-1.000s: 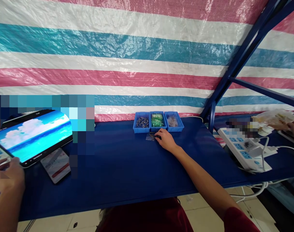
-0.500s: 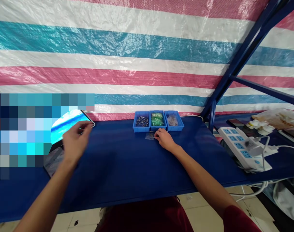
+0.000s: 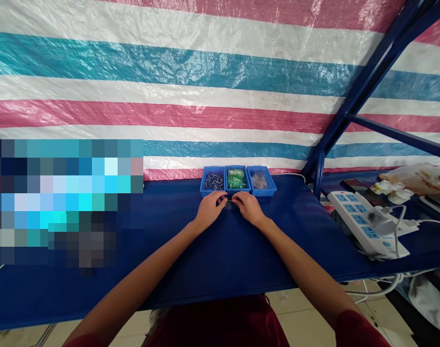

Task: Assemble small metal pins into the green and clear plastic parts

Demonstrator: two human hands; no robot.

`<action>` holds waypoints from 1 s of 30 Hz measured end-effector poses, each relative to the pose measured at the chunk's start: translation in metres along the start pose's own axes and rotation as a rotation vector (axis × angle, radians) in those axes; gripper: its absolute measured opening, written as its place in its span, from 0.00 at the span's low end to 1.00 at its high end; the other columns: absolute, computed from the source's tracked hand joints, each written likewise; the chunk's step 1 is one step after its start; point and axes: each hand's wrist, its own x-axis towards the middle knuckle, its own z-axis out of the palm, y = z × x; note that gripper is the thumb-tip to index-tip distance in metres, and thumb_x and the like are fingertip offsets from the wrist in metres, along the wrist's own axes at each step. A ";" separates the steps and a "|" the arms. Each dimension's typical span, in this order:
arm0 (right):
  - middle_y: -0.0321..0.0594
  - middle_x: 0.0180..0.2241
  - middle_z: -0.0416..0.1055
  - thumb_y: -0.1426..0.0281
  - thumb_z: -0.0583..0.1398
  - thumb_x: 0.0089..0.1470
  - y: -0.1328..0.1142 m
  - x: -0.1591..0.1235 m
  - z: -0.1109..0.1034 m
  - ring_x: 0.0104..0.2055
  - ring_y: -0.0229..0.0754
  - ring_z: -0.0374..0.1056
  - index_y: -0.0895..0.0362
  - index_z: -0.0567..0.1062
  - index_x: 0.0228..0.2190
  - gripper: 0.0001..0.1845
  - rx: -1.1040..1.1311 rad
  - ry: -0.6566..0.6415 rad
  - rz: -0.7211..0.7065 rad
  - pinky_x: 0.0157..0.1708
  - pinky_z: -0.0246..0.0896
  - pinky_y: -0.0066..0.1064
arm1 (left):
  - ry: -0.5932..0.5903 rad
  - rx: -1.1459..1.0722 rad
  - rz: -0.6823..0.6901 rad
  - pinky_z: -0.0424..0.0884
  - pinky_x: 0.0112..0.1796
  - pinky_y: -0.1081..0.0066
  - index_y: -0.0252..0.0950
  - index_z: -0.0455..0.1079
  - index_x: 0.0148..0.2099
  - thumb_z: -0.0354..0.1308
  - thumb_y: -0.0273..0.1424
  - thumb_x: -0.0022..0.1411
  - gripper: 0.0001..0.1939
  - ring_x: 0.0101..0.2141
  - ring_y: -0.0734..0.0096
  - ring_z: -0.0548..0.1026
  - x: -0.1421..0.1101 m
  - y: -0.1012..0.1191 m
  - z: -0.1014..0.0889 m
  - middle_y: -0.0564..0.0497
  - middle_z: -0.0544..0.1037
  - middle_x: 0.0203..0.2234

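Observation:
My left hand (image 3: 209, 209) and my right hand (image 3: 248, 207) meet in front of three blue bins, fingertips a short gap apart. Between them is a small clear plastic bag (image 3: 228, 205), low against the blue tabletop. The fingers of both hands are pinched at its edges; what lies inside the bag is too small to make out. Behind my left hand, the left bin (image 3: 205, 189) holds loose metal screw-like pieces (image 3: 214, 182). Green packets (image 3: 236, 179) fill the middle bin (image 3: 246, 186), and clear packets (image 3: 259, 181) lie in the right bin (image 3: 265, 192).
A white power strip (image 3: 361, 221) with plugged-in adapters lies on the right, near a plastic bag of things (image 3: 411, 176). A blue metal frame (image 3: 336, 120) rises behind it. Striped sheeting (image 3: 205, 111) hangs at the back. The left side is pixelated.
My left hand has come from the left, beside the bright screen, to the small plastic bag. My right hand has stayed at the bag.

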 end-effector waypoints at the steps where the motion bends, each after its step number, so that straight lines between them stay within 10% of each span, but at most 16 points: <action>1: 0.40 0.31 0.72 0.75 0.56 0.57 -0.001 0.000 -0.001 0.35 0.42 0.66 0.56 0.73 0.31 0.06 0.013 0.014 -0.001 0.36 0.59 0.31 | 0.006 -0.003 -0.002 0.70 0.36 0.70 0.36 0.74 0.44 0.53 0.30 0.62 0.11 0.31 0.69 0.74 0.001 -0.001 0.003 0.48 0.78 0.35; 30: 0.41 0.32 0.74 0.69 0.55 0.59 -0.018 -0.002 -0.009 0.32 0.41 0.68 0.56 0.76 0.32 0.09 0.182 0.125 0.006 0.34 0.62 0.30 | 0.140 -0.148 0.057 0.68 0.31 0.74 0.35 0.75 0.35 0.54 0.36 0.63 0.12 0.29 0.71 0.74 -0.011 -0.003 0.002 0.50 0.79 0.30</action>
